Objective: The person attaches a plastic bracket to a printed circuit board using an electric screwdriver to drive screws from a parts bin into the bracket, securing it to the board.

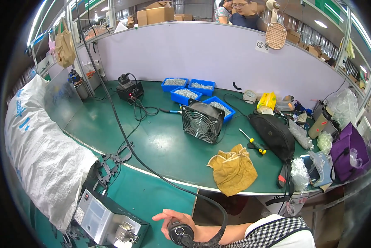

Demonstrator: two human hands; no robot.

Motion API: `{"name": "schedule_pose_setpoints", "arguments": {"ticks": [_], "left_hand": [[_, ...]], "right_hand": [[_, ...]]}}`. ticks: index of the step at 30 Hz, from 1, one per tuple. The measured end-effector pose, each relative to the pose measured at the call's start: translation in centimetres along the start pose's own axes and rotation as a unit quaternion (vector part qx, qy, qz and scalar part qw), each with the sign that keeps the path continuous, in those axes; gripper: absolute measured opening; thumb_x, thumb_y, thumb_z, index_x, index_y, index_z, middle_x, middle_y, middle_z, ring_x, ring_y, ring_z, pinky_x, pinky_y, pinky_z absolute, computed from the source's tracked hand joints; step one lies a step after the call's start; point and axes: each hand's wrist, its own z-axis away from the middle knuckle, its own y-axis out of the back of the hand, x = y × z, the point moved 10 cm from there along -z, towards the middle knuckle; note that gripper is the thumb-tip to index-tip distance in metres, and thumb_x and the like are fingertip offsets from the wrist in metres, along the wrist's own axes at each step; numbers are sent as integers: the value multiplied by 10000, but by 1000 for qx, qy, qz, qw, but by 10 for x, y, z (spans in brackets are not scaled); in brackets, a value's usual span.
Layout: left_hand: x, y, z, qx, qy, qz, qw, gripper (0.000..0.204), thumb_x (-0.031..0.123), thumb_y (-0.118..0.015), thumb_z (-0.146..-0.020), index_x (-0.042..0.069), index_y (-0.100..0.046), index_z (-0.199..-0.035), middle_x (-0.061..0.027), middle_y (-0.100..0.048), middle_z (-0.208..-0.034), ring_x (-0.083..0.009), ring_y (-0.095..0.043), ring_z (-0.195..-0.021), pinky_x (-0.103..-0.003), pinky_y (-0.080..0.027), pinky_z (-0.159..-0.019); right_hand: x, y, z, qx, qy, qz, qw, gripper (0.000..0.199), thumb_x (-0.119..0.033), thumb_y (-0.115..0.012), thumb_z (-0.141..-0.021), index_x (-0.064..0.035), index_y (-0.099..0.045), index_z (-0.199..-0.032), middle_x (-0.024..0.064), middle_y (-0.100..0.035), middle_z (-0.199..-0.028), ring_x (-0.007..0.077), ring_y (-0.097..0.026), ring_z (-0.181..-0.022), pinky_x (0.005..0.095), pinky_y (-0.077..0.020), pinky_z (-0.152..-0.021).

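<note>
Nearest the camera, on the near side of the fan (pixel 202 123), a worker's right hand (pixel 178 216) holds a black round-ended tool (pixel 180 232), fingers curled loosely around its body, tips to the left; how firmly they press cannot be told. A thick black cable (pixel 225 215) loops past the wrist, apparently joined to the tool. The tool looks hard, smooth and stiff, probably of modest weight, with the springy cable likely adding a drag of its own; the body, wrapped by the palm clear of the cable, seems the surest hold. The left hand is out of frame. Nearer than the fan and to its left sits a grey metal box (pixel 107 222); farther left bulges a white sack (pixel 41 153). Near and right of the fan lies a crumpled mustard cloth (pixel 234 171), and directly right, a yellow-and-black screwdriver (pixel 257 146). Behind the fan, blue trays (pixel 181 99) carry small silvery parts; well beyond it rises a pale partition (pixel 152 53).
</note>
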Motion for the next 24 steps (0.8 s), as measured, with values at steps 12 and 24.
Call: {"name": "schedule_pose_setpoints", "arguments": {"ticks": [12, 24], "left_hand": [[27, 3, 9, -6, -37, -49, 998, 488, 167, -767, -644, -40, -536, -1021, -103, -580, -808, -157, -516, -625, -284, -430, -561], [26, -1, 17, -103, 134, -88, 982, 589, 279, -788, -596, -47, -549, -1024, -155, -591, -933, -231, -535, -820, -330, -428, -748]], "right_hand": [[9, -2, 12, -5, -10, -19, 1000, 789, 4, -730, -643, -18, -301, -1306, 180, -549, -1100, 124, -568, -850, 238, -454, -760], [1, -9, 6, -3, 2, -36, 999, 812, -12, -767, -597, -27, -339, -1287, 161, -548, -1098, 149, -572, -880, 251, -458, -782]]}}
